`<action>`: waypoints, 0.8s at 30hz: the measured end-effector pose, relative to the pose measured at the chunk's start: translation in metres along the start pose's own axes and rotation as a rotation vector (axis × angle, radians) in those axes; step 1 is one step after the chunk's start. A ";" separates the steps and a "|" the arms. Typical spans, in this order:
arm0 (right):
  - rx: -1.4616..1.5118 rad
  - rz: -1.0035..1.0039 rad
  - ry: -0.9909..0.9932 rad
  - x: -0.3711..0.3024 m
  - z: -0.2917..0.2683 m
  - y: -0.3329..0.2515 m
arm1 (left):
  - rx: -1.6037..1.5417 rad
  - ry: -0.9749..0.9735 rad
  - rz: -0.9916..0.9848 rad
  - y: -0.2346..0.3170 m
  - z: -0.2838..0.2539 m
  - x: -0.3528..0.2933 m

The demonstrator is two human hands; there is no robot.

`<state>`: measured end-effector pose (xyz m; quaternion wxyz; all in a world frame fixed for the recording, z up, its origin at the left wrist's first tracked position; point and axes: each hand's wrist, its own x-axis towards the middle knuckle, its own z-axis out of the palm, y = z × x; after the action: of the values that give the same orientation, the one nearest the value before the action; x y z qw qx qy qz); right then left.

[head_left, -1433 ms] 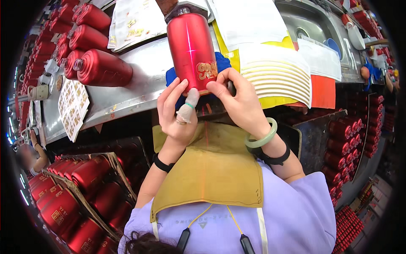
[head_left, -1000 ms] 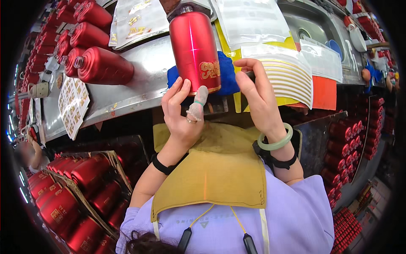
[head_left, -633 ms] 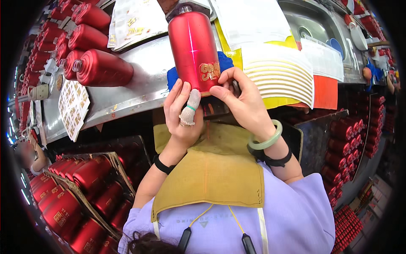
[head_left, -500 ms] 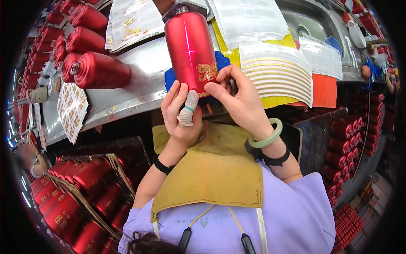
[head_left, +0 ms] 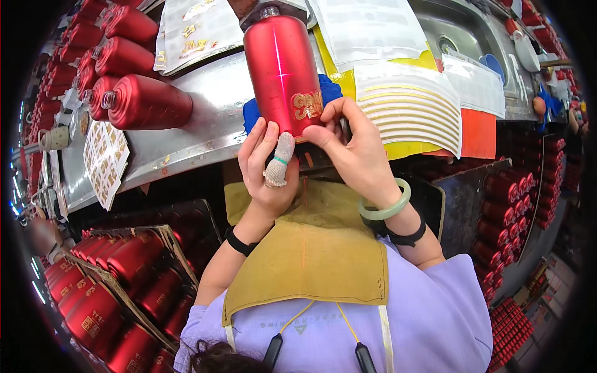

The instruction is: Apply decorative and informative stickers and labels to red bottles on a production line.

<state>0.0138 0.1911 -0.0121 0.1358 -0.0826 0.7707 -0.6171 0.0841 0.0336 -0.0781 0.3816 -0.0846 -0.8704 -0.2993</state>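
Observation:
A glossy red bottle point(head_left: 280, 68) lies on its side on a blue cloth point(head_left: 250, 114), its clear neck pointing away and its base toward me. Gold lettering is stuck on its body near the base. My left hand point(head_left: 268, 171) is closed round the left part of the base, a knitted cover with a green band on its thumb. My right hand point(head_left: 360, 152) presses its thumb and bent forefinger at the base's right edge, beside the lettering. A thin gold line shows along the base rim; whether my right fingers also pinch it is hidden.
Sheets with gold curved strips point(head_left: 407, 115) lie right of the bottle, gold sticker sheets point(head_left: 202, 34) at the far left. More red bottles point(head_left: 149, 102) lie on the metal bench point(head_left: 214, 99). Racks of bottles point(head_left: 93, 317) flank me; a sink point(head_left: 460, 31) is at the far right.
Almost nothing differs. My right fingers have shifted very slightly at the bottle's base, and the bottle is a touch to the right in the picture.

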 end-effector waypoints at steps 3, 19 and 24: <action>0.028 0.022 0.002 0.002 -0.005 0.001 | 0.018 -0.004 0.019 0.001 0.001 0.001; 0.282 -0.109 0.128 -0.003 -0.036 0.000 | 0.229 -0.073 -0.218 0.022 0.013 -0.005; 0.073 -0.169 0.147 -0.009 -0.018 -0.010 | -0.069 0.024 -0.120 0.003 0.002 0.015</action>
<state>0.0159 0.2085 0.0020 0.0292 -0.0969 0.7458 -0.6585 0.0739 0.0361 -0.0670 0.3701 -0.0418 -0.8585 -0.3526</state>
